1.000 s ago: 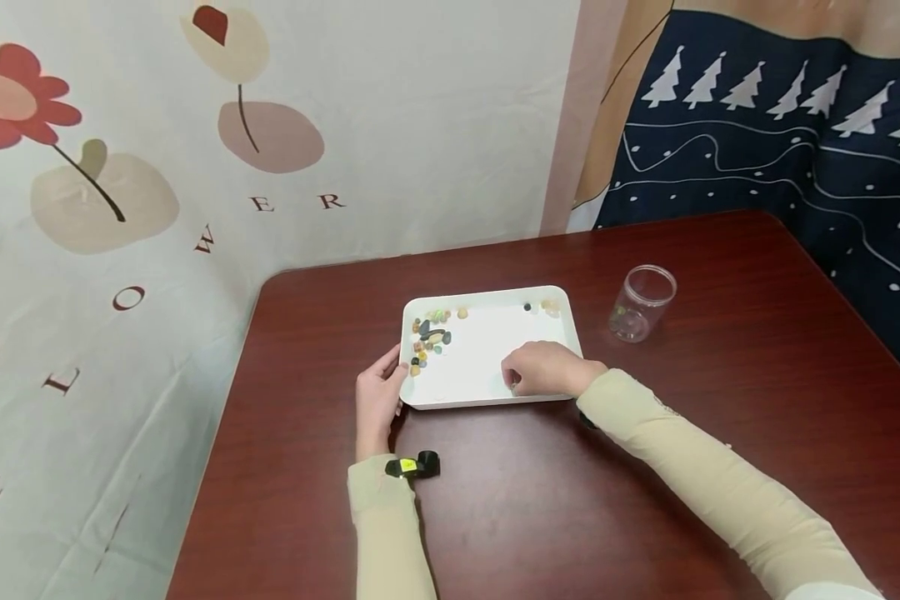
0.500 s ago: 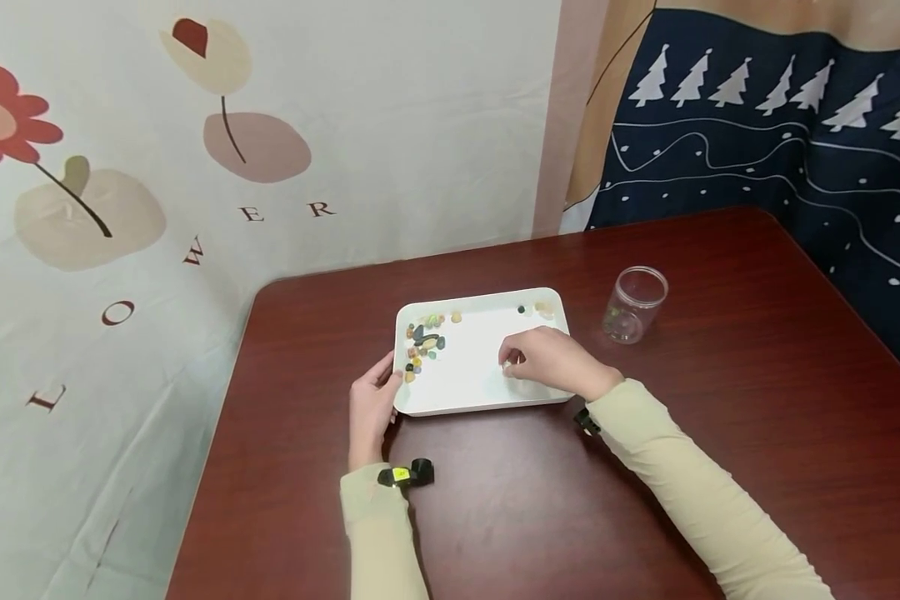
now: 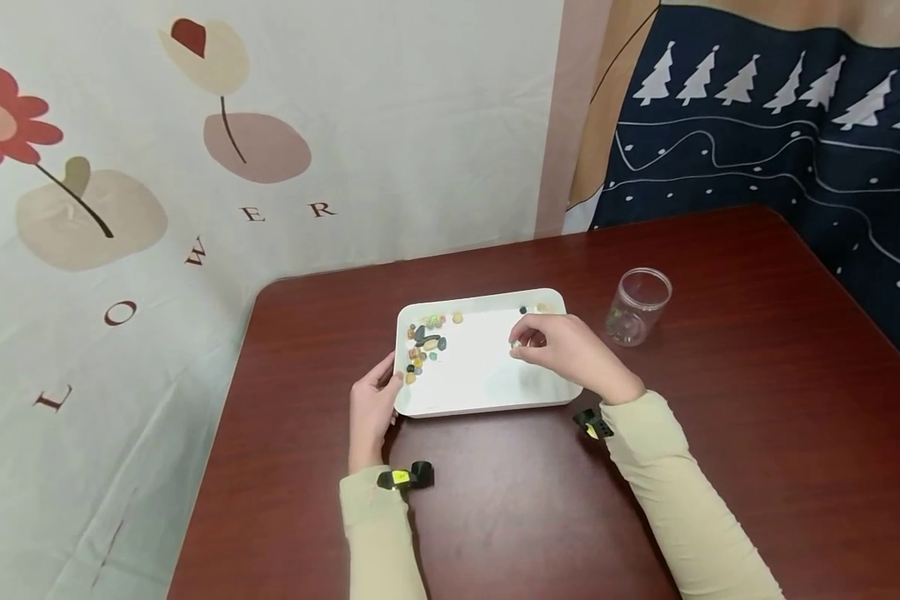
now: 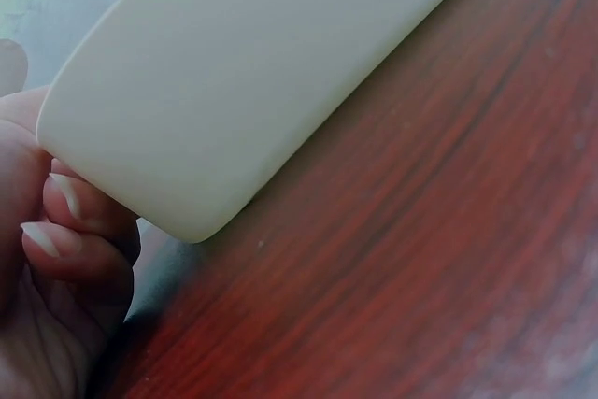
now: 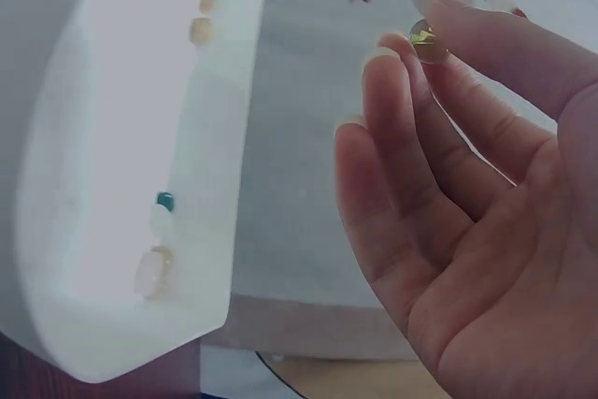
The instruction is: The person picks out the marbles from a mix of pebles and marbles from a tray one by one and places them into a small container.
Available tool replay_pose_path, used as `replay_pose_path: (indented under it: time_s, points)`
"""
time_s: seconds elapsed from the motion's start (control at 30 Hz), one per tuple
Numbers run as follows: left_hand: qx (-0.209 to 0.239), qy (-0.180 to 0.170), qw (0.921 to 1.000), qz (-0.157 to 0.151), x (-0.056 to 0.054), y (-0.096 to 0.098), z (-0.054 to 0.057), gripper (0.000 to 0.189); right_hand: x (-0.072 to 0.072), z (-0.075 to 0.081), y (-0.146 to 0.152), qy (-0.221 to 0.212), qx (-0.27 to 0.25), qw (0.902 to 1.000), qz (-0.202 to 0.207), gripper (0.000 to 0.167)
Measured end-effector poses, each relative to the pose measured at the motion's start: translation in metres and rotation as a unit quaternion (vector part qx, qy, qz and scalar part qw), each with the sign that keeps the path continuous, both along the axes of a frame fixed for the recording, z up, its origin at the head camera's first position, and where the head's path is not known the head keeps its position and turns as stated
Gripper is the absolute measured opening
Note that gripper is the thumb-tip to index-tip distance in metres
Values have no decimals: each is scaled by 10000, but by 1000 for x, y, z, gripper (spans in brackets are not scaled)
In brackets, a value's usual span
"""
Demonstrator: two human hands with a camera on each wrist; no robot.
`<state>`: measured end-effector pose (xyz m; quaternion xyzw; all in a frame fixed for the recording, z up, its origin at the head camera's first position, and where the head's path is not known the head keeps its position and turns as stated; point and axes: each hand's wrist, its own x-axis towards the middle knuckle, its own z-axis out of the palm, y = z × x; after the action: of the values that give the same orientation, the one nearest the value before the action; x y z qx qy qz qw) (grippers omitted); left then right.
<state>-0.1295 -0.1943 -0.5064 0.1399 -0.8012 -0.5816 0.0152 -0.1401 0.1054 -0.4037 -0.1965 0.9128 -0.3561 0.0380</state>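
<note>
My left hand (image 3: 371, 410) grips the left side of a white tray (image 3: 468, 379), thumb at the rim. In the left wrist view its fingers (image 4: 79, 245) curl against the outside of the tray's wall. My right hand (image 3: 573, 357) is raised over the tray's right half. Between its thumb and fingertips it pinches a small clear glass marble (image 5: 429, 42) with a yellow-green swirl inside. Several coloured pebbles (image 3: 431, 344) lie along the tray's left side. A dark green stone (image 5: 165, 201) and some pale stones (image 5: 152, 273) lie near the far right corner.
A clear open-topped jar (image 3: 637, 307) stands on the dark red wooden table (image 3: 495, 508), right of the tray, with something small and greenish low in it. A flower-printed cloth (image 3: 420, 125) hangs behind the table, and a navy tree-patterned cloth (image 3: 735, 158) at the right.
My right hand has risen from the tray's near right part and moved away from me, with the marble pinched in its fingers. The left hand keeps its hold on the tray.
</note>
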Motion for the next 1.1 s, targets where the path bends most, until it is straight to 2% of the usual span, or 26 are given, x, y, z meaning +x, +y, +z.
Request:
replay_pose_path:
  time_s: [0.4,0.73,0.9,1.1]
  points:
    - [58,-109,9999,-2,2,2,-1,35,8,9,18,-145,-656,9963,-545,16]
    - [100,-129,9999,31,1,0,2,34,6,11,25,85,-871,9935,-728,21]
    - [28,-171,9998,36,2,-1,4,35,7,10,30,400,-922,9902,-966,24]
    - [27,-186,9998,32,2,-1,1,34,9,14,42,459,-950,9866,-1243,25]
